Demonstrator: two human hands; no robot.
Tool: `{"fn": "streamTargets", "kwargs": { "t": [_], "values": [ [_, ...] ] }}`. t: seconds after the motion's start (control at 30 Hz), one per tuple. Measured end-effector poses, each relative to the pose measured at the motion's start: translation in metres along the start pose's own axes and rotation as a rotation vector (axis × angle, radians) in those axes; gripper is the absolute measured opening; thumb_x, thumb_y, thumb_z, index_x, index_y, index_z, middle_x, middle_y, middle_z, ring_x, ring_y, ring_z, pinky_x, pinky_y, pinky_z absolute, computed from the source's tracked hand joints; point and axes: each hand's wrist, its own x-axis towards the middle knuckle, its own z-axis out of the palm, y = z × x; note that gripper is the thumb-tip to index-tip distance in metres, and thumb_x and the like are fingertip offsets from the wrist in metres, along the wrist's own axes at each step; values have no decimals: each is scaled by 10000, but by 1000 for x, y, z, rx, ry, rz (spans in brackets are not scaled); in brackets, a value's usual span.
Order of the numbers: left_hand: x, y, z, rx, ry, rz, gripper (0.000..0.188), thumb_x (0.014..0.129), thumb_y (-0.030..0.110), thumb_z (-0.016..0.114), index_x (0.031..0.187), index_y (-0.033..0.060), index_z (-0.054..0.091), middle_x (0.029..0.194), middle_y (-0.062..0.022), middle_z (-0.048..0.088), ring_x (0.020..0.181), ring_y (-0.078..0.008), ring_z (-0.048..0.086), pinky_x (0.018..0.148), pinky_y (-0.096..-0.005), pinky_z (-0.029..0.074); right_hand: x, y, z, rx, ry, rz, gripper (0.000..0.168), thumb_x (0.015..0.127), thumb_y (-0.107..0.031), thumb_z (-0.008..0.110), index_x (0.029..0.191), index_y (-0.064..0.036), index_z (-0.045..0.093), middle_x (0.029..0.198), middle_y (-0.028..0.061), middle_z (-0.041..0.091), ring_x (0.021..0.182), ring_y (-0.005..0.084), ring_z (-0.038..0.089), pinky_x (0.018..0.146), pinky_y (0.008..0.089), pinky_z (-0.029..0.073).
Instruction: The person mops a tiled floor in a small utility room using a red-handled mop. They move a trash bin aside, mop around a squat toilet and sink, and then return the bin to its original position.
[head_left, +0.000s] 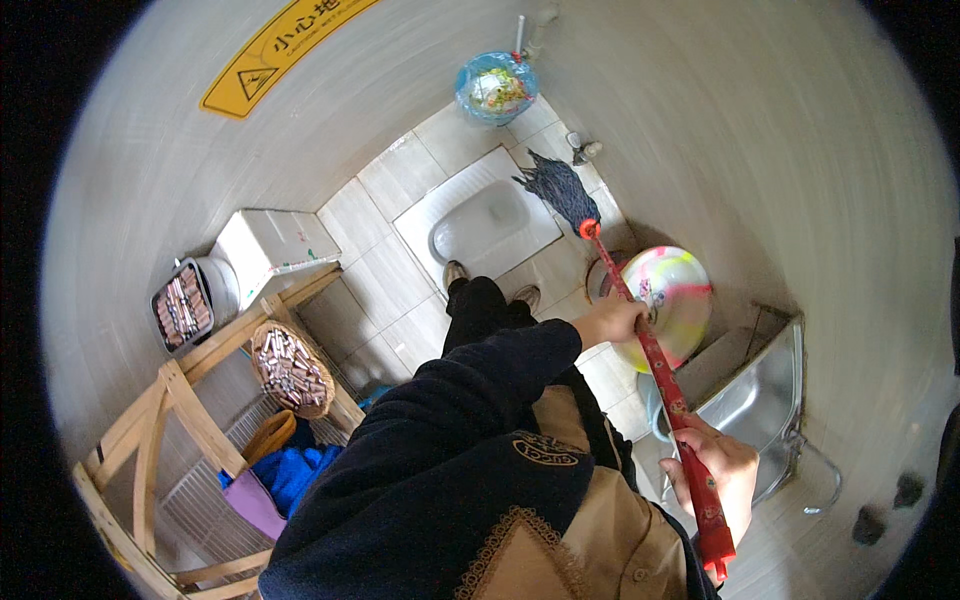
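A string mop runs diagonally across the right half of the head view, its red handle (658, 367) patterned and its dark grey strands (561, 189) spread at the far end. My left hand (611, 321) grips the handle partway down. Nearer to me, my right hand (720, 469) is around the upper part of the handle, close to its red end cap, thumb lying apart from the fingers. The strands lie by the right corner of a white squat toilet (480, 217). Whether they press on the floor tiles (405, 266) cannot be told. My shoes stand at the toilet's near edge.
Right of the handle are a colourful basin (682, 292) and a metal sink (757, 405) with a tap (832, 476). A blue-bagged bin (495, 90) stands in the far corner. At left, a wooden rack (202, 416) bears a wicker basket (294, 371) of small cylinders; a white box (274, 244) stands beyond.
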Motion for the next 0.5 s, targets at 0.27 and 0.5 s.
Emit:
{"fn": "streamTargets", "kwargs": {
  "t": [0.27, 0.5],
  "values": [
    [-75, 7, -7, 173, 74, 188, 144, 592, 190, 602, 698, 95, 584, 691, -97, 590, 784, -314, 580, 775, -424, 441, -27, -27, 2, 112, 95, -39, 246, 649, -204, 706, 778, -13, 622, 777, 184, 650, 636, 281, 647, 570, 322, 499],
    [-143, -8, -49, 188, 55, 188, 182, 632, 227, 622, 748, 86, 621, 720, -97, 584, 730, -295, 585, 676, -405, 449, -38, -68, 18, 203, 232, 73, 278, 665, -297, 700, 736, -38, 629, 760, 157, 658, 673, 266, 658, 612, 320, 511]
  ]
}}
